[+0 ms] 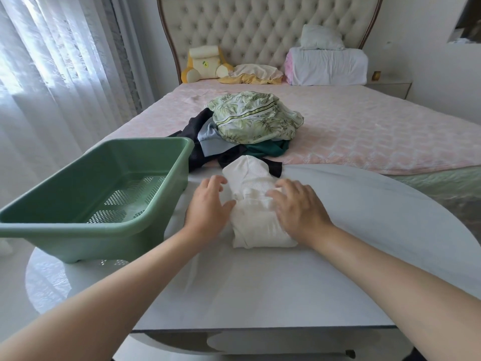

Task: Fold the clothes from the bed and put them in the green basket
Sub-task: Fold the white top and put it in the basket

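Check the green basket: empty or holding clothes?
Empty: the green basket shows a bare perforated floor; the folded white garment lies outside, on the table.

A white table (260, 282) with a rounded edge stands against the foot of a bed (364, 131) covered in a pink quilted spread. On the table, a folded white garment (256, 225) lies between the left hand (208, 207) and the right hand (299, 209). The right hand rests on top of it and the left hand touches its side. A green basket (78, 226) sits on the table just outside the left hand. Beyond both hands, a pile of clothes (250, 126) lies on the bed, its black pieces reaching the table's far edge. Well beyond the hands, a yellow cushion (203, 63) and white bedding (328, 66) lie at the headboard.
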`<state>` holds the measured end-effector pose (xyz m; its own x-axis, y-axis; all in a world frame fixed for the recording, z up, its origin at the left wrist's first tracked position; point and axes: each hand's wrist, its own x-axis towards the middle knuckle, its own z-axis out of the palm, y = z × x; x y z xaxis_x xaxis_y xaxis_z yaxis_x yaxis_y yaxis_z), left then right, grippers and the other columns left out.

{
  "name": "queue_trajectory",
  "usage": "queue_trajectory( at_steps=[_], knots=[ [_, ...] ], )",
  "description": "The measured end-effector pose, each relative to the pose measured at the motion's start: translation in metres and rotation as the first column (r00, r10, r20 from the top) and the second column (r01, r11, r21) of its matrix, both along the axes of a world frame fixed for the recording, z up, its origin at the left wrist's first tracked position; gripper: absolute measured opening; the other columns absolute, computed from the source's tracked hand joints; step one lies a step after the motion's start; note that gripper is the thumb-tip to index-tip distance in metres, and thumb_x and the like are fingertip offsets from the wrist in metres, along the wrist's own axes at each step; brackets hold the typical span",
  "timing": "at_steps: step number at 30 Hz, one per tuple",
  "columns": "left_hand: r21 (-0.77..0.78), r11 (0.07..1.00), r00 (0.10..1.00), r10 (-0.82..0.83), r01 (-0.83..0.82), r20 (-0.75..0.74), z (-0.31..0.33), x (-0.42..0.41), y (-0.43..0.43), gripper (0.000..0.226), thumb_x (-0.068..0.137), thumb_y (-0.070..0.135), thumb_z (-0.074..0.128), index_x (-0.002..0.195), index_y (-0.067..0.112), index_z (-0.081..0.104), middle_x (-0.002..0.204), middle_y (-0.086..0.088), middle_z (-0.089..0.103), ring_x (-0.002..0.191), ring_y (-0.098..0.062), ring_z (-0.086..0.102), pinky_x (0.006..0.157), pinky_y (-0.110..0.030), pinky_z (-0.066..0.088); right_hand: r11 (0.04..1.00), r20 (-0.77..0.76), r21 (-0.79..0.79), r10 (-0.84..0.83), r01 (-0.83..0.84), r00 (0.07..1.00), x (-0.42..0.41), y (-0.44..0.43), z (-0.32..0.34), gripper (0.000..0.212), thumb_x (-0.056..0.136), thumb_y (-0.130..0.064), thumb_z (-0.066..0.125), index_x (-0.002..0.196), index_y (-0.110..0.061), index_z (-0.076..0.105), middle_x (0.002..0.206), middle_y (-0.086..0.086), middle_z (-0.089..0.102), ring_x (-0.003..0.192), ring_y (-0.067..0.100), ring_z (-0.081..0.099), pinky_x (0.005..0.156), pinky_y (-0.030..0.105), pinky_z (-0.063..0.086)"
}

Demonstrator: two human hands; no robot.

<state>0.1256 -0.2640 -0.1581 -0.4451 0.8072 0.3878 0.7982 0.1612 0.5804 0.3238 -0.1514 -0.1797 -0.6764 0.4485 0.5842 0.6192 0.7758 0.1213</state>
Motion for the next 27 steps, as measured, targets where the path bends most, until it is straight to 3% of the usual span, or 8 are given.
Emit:
queue_trajectory(
  at_steps=[3, 7, 11, 15, 17, 20, 23, 27],
  knots=[
    [0.068, 0.975, 0.941, -0.183, 0.21, -0.283, 0.006, -0.005, -0.004, 0.02, 0.089, 0.027, 0.07, 0.107, 0.025, 0.062, 0.106, 0.01, 0.051, 0.096, -0.013, 0.051, 0.077, -0.033, 0.047, 0.979, 0.061, -0.072, 0.197, -0.193, 0.978, 0.003, 0.0, 0.001, 0.026, 0.087, -0.015, 0.06, 0.109, -0.022, 0.071, 0.109, 0.002, 0.066, 0.099, 0.029, 0.064, 0.074, 0.039, 0.046],
    [-0.181, 0.919, 0.875, -0.39, 0.351, -0.287, -0.005, -0.006, -0.003, 0.046, 0.096, 0.042, 0.059, 0.139, 0.028, 0.052, 0.131, 0.009, 0.051, 0.122, -0.016, 0.043, 0.102, -0.035, 0.04, 0.93, 0.162, -0.36, -0.013, 0.072, 0.987, -0.002, -0.003, 0.006, 0.04, 0.1, -0.044, 0.047, 0.134, -0.024, 0.056, 0.128, -0.003, 0.057, 0.122, 0.022, 0.051, 0.099, 0.039, 0.036],
    [-0.248, 0.935, 0.906, -0.319, 0.253, -0.279, -0.006, -0.011, 0.006, 0.046, 0.097, 0.046, 0.054, 0.139, 0.026, 0.053, 0.13, 0.005, 0.055, 0.122, -0.02, 0.044, 0.106, -0.04, 0.034, 0.816, -0.019, -0.576, -0.081, 0.055, 0.997, -0.007, 0.009, 0.016, 0.014, 0.1, -0.036, 0.053, 0.098, -0.022, 0.057, 0.102, -0.005, 0.055, 0.102, 0.022, 0.056, 0.086, 0.035, 0.038],
    [-0.209, 0.953, 0.954, -0.256, 0.222, -0.157, 0.004, -0.011, 0.019, 0.028, 0.091, 0.045, 0.062, 0.115, 0.031, 0.066, 0.109, 0.011, 0.059, 0.109, -0.016, 0.046, 0.101, -0.036, 0.034, 0.687, -0.135, -0.725, -0.215, 0.052, 0.967, -0.008, 0.023, 0.017, 0.011, 0.104, -0.026, 0.046, 0.098, -0.019, 0.052, 0.099, -0.001, 0.059, 0.094, 0.023, 0.053, 0.075, 0.031, 0.035],
    [-0.088, 0.972, 0.975, -0.222, 0.219, -0.021, 0.003, -0.008, 0.026, 0.019, 0.09, 0.038, 0.066, 0.106, 0.029, 0.066, 0.108, 0.011, 0.059, 0.107, -0.016, 0.049, 0.099, -0.038, 0.04, 0.672, -0.115, -0.733, -0.281, 0.11, 0.953, -0.007, 0.027, 0.01, 0.013, 0.104, -0.025, 0.045, 0.101, -0.015, 0.054, 0.103, 0.002, 0.06, 0.096, 0.023, 0.053, 0.075, 0.031, 0.035],
    [0.086, 0.938, 0.911, -0.301, 0.337, -0.282, 0.006, 0.001, 0.033, 0.024, 0.092, 0.043, 0.057, 0.11, 0.032, 0.068, 0.121, 0.009, 0.058, 0.117, -0.017, 0.047, 0.1, -0.038, 0.038, 0.674, -0.138, -0.727, -0.332, 0.132, 0.933, -0.011, 0.029, 0.003, 0.013, 0.103, -0.023, 0.048, 0.103, -0.013, 0.057, 0.108, 0.006, 0.062, 0.1, 0.025, 0.055, 0.075, 0.031, 0.035],
    [-0.256, 0.86, 0.766, -0.509, 0.441, -0.393, 0.001, 0.01, 0.038, 0.044, 0.096, 0.057, 0.045, 0.134, 0.039, 0.058, 0.149, 0.01, 0.046, 0.142, -0.015, 0.031, 0.114, -0.039, 0.024, 0.722, -0.099, -0.668, -0.328, 0.182, 0.939, -0.015, 0.026, 0.0, 0.02, 0.102, -0.026, 0.05, 0.118, -0.013, 0.052, 0.122, 0.008, 0.055, 0.109, 0.029, 0.055, 0.082, 0.035, 0.04],
    [-0.463, 0.814, 0.832, -0.498, 0.351, -0.246, -0.015, 0.002, 0.04, 0.05, 0.1, 0.052, 0.043, 0.148, 0.04, 0.04, 0.162, 0.011, 0.022, 0.15, -0.014, 0.01, 0.121, -0.042, 0.014, 0.953, -0.062, -0.258, -0.183, 0.162, 0.981, -0.01, 0.026, 0.001, 0.026, 0.087, -0.007, 0.062, 0.11, -0.016, 0.056, 0.114, 0.008, 0.051, 0.098, 0.031, 0.055, 0.079, 0.039, 0.041]
  ],
)
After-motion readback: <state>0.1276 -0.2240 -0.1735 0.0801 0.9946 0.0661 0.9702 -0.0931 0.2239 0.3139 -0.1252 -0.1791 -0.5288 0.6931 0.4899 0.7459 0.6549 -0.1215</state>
